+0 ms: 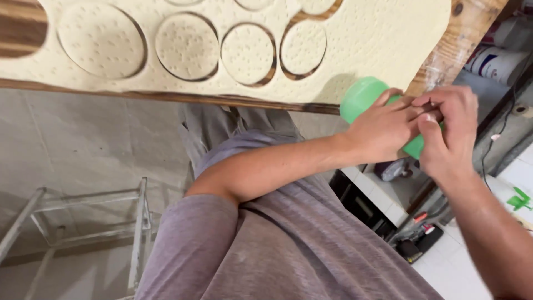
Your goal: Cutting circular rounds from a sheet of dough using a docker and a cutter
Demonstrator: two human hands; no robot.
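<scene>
Both hands clasp a green cup (363,95) at the table (461,39) edge, left hand (383,128) wrapped over it, right hand (449,130) gripping its far end, beside the dough sheet (383,39) with cut rounds (247,53).

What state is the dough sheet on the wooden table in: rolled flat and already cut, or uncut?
Spread flat and cut: the dough sheet shows a row of round discs outlined by cut rings, still sitting in place.

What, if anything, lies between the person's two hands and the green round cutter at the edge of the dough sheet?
Nothing visible does. The left hand and right hand both already grip the green cutter, which rests at the dough sheet's edge.
</scene>
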